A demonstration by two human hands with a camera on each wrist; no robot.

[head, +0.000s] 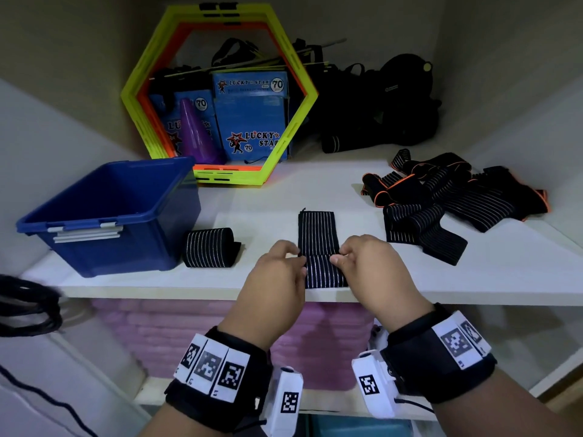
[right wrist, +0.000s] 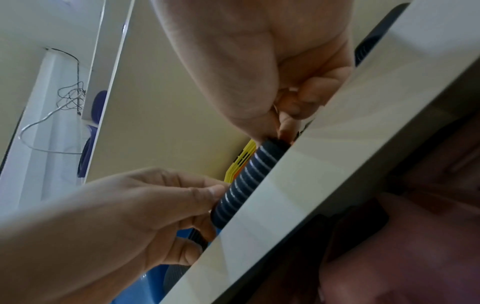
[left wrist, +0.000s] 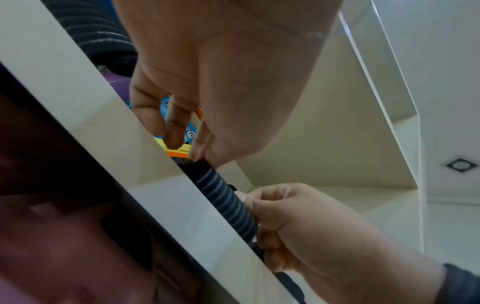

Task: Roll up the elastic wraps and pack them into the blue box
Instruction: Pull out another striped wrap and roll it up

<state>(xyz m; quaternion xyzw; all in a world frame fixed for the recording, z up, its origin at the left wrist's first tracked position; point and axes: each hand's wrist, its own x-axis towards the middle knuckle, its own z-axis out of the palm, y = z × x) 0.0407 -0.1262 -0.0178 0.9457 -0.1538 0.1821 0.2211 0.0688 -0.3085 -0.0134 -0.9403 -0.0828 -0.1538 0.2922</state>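
Both hands work at the front edge of a white shelf (head: 315,197). The left hand (head: 277,279) pinches the left side of a black striped elastic wrap (head: 317,231), thumb and fingers curled round the rolled near end; the right hand (head: 369,269) pinches the right side of the same roll. The wrist views confirm it: the roll (left wrist: 223,197) sits against the shelf edge with fingertips closed on each end. The unrolled remainder of the wrap lies flat on the shelf, extending away beyond the fingertips of both hands.

Just left of the left hand lies a finished rolled wrap (head: 209,247), its loose tail flat on the shelf. Further left, touching or nearly touching that roll, stands the blue box (head: 107,216), open, with no lid on it; its interior shows no wraps from this angle.

Right of the right hand and slightly beyond it, a loose pile of wraps (head: 451,200), some with orange edging, lies unrolled.

Far beyond both hands, against the back wall: yellow-green and orange hexagon frames (head: 142,89), blue printed cartons (head: 252,118), a purple cone (head: 197,134), and dark straps (head: 378,105).
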